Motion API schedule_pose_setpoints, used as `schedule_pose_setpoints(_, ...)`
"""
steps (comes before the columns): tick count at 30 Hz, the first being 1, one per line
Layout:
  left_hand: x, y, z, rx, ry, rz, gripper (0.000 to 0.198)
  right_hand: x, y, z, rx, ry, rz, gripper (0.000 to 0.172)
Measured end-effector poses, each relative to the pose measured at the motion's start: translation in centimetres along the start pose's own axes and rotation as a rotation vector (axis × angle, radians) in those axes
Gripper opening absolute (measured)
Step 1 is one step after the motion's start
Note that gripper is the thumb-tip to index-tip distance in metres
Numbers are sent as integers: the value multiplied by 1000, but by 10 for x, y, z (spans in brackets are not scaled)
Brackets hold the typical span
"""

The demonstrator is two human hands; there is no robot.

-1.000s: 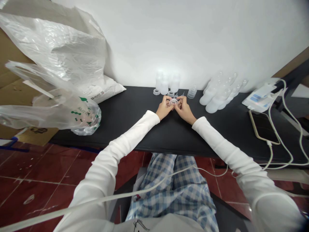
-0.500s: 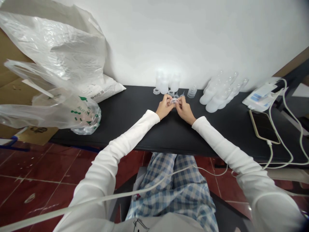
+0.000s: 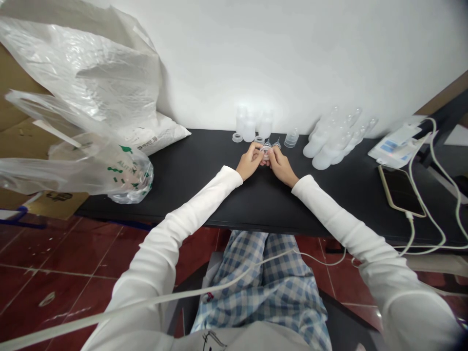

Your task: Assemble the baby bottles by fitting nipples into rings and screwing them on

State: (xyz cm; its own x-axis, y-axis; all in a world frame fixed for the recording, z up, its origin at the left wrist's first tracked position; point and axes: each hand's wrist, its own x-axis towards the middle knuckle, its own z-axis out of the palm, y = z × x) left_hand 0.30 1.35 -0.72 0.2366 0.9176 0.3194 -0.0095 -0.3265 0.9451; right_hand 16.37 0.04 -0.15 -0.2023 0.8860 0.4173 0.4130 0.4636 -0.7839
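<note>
My left hand [image 3: 249,163] and my right hand [image 3: 280,165] meet over the black table [image 3: 204,170], fingers pinched together on a small clear plastic ring [image 3: 264,153] held between them. Just behind my hands stand a few white plastic bottles [image 3: 252,127], loose clear rings [image 3: 237,138] and a small clear cap [image 3: 291,139]. A row of clear bottles [image 3: 334,141] lies on its side to the right.
Large clear plastic bags [image 3: 76,112] fill the left end of the table. A phone [image 3: 401,190] on a white cable [image 3: 435,214] lies at the right, beside a white packet [image 3: 397,145]. A white wall rises behind the table. Red floor tiles show below.
My hands have drawn slightly closer together around the ring. Otherwise nothing has moved.
</note>
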Motion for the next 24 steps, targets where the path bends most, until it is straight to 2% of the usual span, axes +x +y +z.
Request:
schedule_pose_setpoints(6,-2,6,-2,109,23,3,15,-1,-3,1,-9,-22,1,53)
schedule_pose_setpoints(11,-3,10,-3,155,40,34,17,-2,-5,2,-40,-6,23,51)
schedule_pose_setpoints(16,-1,7,-2,114,16,26,18,-2,-4,1,-78,-41,27,48)
schedule_pose_setpoints(22,1,-2,0,21,-24,-15,27,3,8,3,120,-82,35,49)
schedule_pose_setpoints(24,1,-2,0,-28,-43,-41,29,3,8,2,123,-77,34,50)
